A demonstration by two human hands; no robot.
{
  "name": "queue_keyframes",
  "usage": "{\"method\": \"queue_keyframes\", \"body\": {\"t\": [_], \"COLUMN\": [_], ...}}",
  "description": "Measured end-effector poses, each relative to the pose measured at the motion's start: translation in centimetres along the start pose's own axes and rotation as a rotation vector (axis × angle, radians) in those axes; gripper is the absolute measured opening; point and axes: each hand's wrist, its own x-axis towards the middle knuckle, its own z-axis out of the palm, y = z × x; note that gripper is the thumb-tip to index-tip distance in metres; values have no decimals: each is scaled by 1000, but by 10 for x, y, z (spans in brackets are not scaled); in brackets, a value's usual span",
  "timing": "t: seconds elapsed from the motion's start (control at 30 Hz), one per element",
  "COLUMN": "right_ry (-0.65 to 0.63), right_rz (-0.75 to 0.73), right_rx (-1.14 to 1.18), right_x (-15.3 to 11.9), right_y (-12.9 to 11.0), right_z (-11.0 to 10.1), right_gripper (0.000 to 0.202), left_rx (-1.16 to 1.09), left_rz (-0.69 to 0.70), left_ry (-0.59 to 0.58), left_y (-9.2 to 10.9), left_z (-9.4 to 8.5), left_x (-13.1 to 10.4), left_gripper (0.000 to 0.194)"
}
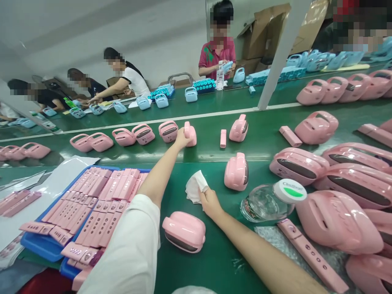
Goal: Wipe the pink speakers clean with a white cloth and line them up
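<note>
My left hand reaches forward and is closed on the handle side of a pink portable speaker, which stands at the end of a row on the green belt. Between the thumb and fingers of my right hand is a crumpled white cloth, held just above the green work surface. Nearest to me, between my forearms, a pink speaker lies with its dark grille toward me. Another pink speaker stands beyond my right hand.
Blue trays of pink microphones are at left. A clear plastic jar with a white lid and several pink speakers crowd the right. A white post rises beyond the belt. Co-workers sit opposite, handling blue speakers.
</note>
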Motion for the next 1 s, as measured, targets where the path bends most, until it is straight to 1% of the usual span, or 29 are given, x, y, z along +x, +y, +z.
{"method": "queue_keyframes", "body": {"t": [0.07,0.1,0.13,0.17,0.2,0.27,0.3,0.37,0.4,0.43,0.5,0.53,0.6,0.7,0.77,0.83,0.9,0.97,1.0], "right_ry": [-28,-41,-54,-68,-84,-118,-135,-167,-181,-190,-192,-184,-151,-89,-53,-23,4,95,177], "right_rz": [-3,-11,-23,-38,-58,-110,-141,-203,-232,-258,-302,-320,-346,-367,-375,-381,-386,-400,-408], "right_rx": [-39,-58,-78,-96,-113,-136,-141,-141,-137,-129,-102,-85,-47,4,28,37,33,-16,-61], "right_x": [-2,-3,-4,-5,-6,-9,-10,-14,-16,-17,-20,-21,-22,-18,-17,-19,-28,-42,-49], "right_y": [-3,-5,-7,-9,-11,-17,-19,-25,-28,-30,-35,-38,-43,-53,-62,-73,-85,-97,-102], "right_z": [-1,-2,-4,-5,-7,-10,-12,-15,-16,-18,-22,-24,-31,-44,-54,-65,-78,-94,-102], "right_gripper": [31,31,30,31,32,39,42,46,46,46,47,49,51,51,50,48,46,47,48], "left_rx": [68,98,123,141,156,182,196,219,226,230,232,230,225,230,264,339,451,572,626], "left_rz": [-21,-28,-30,-30,-32,-60,-87,-144,-167,-182,-194,-194,-181,-135,-102,-82,-73,-67,-65], "left_ry": [6,-1,-22,-62,-124,-302,-403,-594,-672,-731,-791,-793,-748,-602,-500,-416,-344,-273,-238], "left_y": [10,15,21,26,30,36,37,38,39,39,42,43,46,45,40,32,26,22,23], "left_z": [-7,-11,-15,-19,-22,-26,-27,-28,-30,-32,-38,-43,-55,-73,-81,-87,-92,-99,-105], "left_x": [-6,-12,-19,-29,-41,-73,-90,-124,-138,-150,-164,-167,-169,-167,-168,-170,-173,-175,-176], "left_gripper": [78,81,79,72,59,34,29,29,30,30,28,27,30,37,39,38,35,29,26]}}
